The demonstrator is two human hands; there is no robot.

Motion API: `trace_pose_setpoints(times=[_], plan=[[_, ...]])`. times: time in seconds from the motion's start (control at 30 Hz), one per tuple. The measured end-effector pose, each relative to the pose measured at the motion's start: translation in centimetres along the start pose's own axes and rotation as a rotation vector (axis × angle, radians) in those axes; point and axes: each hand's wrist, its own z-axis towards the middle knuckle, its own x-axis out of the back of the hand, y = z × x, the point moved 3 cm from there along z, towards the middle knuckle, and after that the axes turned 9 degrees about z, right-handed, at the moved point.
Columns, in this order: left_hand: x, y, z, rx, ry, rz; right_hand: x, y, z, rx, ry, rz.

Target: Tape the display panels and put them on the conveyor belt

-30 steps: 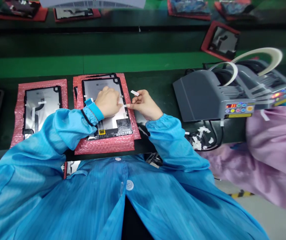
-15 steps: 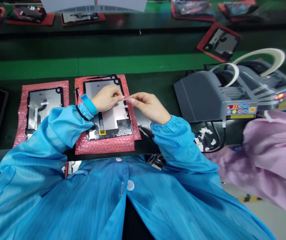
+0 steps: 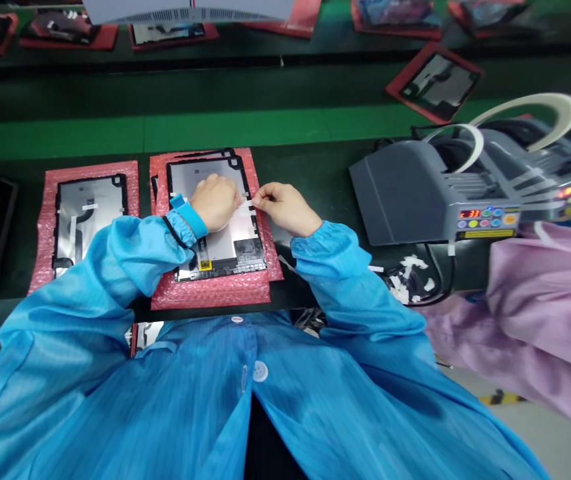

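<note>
A tablet screen panel [image 3: 222,243], black-edged with a pale grey back, lies on pink bubble wrap [image 3: 210,293] in front of me. Over its upper right edge, a short whitish strip of tape [image 3: 248,204] spans the gap between my hands. My left hand [image 3: 215,203], wearing a blue wrist band [image 3: 188,217], rests over the panel with curled fingers, its fingertips closed at the tape's left end. Just past the panel's right edge, my right hand [image 3: 289,208] pinches the other end. The fingertips partly hide the tape.
To the left, another screen panel [image 3: 90,200] lies on bubble wrap. Two grey tape dispensers [image 3: 405,193] stand at right, near tape scraps [image 3: 408,280] and cables. A co-worker's pink sleeve [image 3: 550,293] reaches in there. More wrapped panels [image 3: 440,83] lie on the far belt.
My left hand has turned knuckles-up and lowered over the panel. The tape now lies closer to the panel's right edge. My right hand has shifted slightly left.
</note>
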Motion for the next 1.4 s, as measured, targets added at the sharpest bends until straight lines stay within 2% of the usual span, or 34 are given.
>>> trace_pose_setpoints(times=[0.23, 0.33, 0.47, 0.6, 0.7, 0.77, 0.8, 0.87, 0.93, 0.97, 1.07, 1.17, 1.23, 1.3, 1.4], plan=[[0.2, 0.3, -0.3, -0.008, -0.016, -0.012, 0.0, 0.1, 0.3, -0.046, -0.010, 0.055], [-0.2, -0.4, 0.1, -0.021, 0.025, -0.062, -0.1, 0.9, 0.1, -0.168, 0.024, 0.190], [-1.0, -0.9, 0.6, -0.051, 0.098, -0.157, -0.7, 2.0, -0.8, -0.385, -0.015, 0.432], [-0.5, -1.4, 0.6, -0.068, 0.135, -0.164, -1.0, 2.2, -1.4, -0.387, -0.006, 0.542], [1.4, -4.3, -1.0, 0.020, 0.242, -0.230, -0.8, 1.7, -1.2, -0.308, 0.060, 0.487], [2.5, -7.4, -3.3, 0.206, 0.330, -0.246, -0.8, 1.2, -0.8, -0.222, 0.098, 0.401], [2.5, -8.8, -4.7, 0.321, 0.333, -0.228, -0.7, 0.9, -0.7, -0.177, 0.116, 0.338], [1.6, -10.7, -7.4, 0.495, 0.237, -0.187, -0.8, 0.4, -0.3, -0.079, 0.174, 0.180], [-0.2, -10.8, -9.1, 0.530, 0.133, -0.209, -0.9, 0.0, 0.0, 0.015, 0.248, 0.050], [-1.2, -10.5, -9.5, 0.517, 0.125, -0.237, -0.9, -0.2, 0.1, 0.044, 0.279, 0.022], [-3.1, -9.1, -9.5, 0.498, 0.229, -0.294, -1.2, -0.6, 0.2, -0.022, 0.308, 0.097], [-3.2, -9.1, -9.3, 0.462, 0.343, -0.328, -1.3, -2.3, 0.2, -0.112, 0.259, 0.338], [-2.5, -10.5, -9.9, 0.435, 0.404, -0.366, -1.9, -4.5, 0.6, -0.072, 0.172, 0.491], [-1.5, -13.3, -11.3, 0.484, 0.458, -0.378, -3.6, -6.9, 1.9, -0.039, 0.054, 0.550], [-0.6, -18.9, -14.4, 0.689, 0.488, -0.306, -9.1, -9.2, 5.2, -0.061, -0.118, 0.500]])
